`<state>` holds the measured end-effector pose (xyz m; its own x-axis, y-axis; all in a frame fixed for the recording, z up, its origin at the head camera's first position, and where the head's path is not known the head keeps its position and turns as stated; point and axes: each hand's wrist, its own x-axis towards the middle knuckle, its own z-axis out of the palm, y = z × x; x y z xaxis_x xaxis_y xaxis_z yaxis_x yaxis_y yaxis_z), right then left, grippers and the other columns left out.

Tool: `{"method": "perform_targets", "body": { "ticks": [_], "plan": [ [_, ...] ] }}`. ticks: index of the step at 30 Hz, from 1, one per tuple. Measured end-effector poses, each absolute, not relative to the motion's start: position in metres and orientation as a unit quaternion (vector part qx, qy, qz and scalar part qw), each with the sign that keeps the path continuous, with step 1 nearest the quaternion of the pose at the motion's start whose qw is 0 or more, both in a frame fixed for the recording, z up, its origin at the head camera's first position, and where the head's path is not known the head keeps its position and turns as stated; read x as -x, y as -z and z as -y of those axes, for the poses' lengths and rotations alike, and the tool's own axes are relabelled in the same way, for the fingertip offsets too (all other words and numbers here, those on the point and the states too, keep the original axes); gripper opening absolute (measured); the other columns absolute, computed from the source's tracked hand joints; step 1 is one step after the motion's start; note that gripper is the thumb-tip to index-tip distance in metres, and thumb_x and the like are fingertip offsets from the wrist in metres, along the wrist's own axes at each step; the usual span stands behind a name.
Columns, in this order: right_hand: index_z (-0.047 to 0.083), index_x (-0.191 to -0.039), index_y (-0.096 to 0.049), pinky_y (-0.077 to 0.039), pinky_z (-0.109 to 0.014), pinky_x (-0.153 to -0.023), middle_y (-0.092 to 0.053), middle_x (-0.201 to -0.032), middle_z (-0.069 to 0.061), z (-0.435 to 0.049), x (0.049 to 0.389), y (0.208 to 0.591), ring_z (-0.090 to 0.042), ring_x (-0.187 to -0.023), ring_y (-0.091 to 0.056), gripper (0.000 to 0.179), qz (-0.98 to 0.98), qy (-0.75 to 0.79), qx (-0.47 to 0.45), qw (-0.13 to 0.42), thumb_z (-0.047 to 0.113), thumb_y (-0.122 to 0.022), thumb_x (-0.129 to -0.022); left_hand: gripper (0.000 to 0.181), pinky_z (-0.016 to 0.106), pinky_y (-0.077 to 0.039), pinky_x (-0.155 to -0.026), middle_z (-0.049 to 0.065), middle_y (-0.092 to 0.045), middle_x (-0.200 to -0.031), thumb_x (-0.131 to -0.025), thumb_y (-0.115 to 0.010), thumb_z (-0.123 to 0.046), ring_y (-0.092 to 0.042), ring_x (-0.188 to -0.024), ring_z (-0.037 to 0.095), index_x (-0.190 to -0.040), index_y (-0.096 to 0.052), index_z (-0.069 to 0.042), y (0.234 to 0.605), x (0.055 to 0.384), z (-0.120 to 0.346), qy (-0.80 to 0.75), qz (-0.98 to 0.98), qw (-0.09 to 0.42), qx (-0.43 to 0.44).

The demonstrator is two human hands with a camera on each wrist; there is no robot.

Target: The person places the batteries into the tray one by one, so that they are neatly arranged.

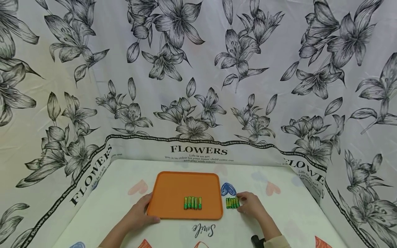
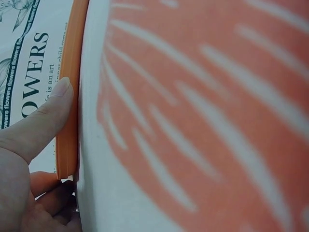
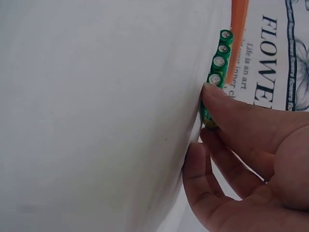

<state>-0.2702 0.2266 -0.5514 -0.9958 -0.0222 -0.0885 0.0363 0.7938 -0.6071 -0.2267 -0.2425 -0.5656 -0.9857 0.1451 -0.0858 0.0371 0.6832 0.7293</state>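
An orange tray (image 1: 173, 194) lies on the white table covering. Several green-and-yellow batteries (image 1: 193, 203) stand in a row on it, right of its middle. My left hand (image 1: 139, 215) grips the tray's near-left corner, with the thumb along the near rim and the fingers at the left side. To the right of the tray sits a second row of green batteries (image 1: 231, 203), side by side on the table. My right hand (image 1: 250, 205) pinches the battery at the right end of that row between thumb and fingers. In the right wrist view, the thumb partly covers that end battery (image 3: 208, 118).
The table covering (image 1: 248, 224) carries printed hearts and the word "Smile". Behind and at both sides rises a white curtain (image 1: 198, 86) with black flower prints. A black object (image 1: 256, 241) shows beside the right wrist at the bottom.
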Motion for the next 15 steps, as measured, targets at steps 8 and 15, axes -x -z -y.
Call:
{"method": "perform_targets", "body": {
  "ticks": [8,15],
  "plan": [
    [0.004,-0.119,-0.071,-0.057,-0.049,-0.088,-0.072,-0.11,-0.011,-0.2305,0.268,0.5495,-0.029,-0.102,-0.067,0.059,-0.928,0.369,-0.019,0.042,0.003,-0.091,-0.064,0.122,0.066,-0.028,-0.116,0.027,-0.035,-0.158,-0.064,-0.093,-0.046,-0.033,-0.145,0.048,-0.158,-0.03,-0.001,0.5643,0.2276,0.2414,-0.397,-0.914,0.072,-0.048],
    [0.001,-0.122,-0.068,-0.059,-0.037,-0.071,-0.073,-0.104,-0.008,-0.2283,0.267,0.5432,-0.02,-0.091,-0.069,0.057,-0.902,0.429,-0.014,0.046,0.0,-0.087,-0.068,0.122,0.066,-0.027,-0.116,0.026,-0.035,-0.158,-0.063,-0.093,-0.047,-0.033,-0.145,0.048,-0.158,-0.03,-0.002,0.5659,0.2279,0.2416,-0.397,-0.914,0.073,-0.046]
  ]
}}
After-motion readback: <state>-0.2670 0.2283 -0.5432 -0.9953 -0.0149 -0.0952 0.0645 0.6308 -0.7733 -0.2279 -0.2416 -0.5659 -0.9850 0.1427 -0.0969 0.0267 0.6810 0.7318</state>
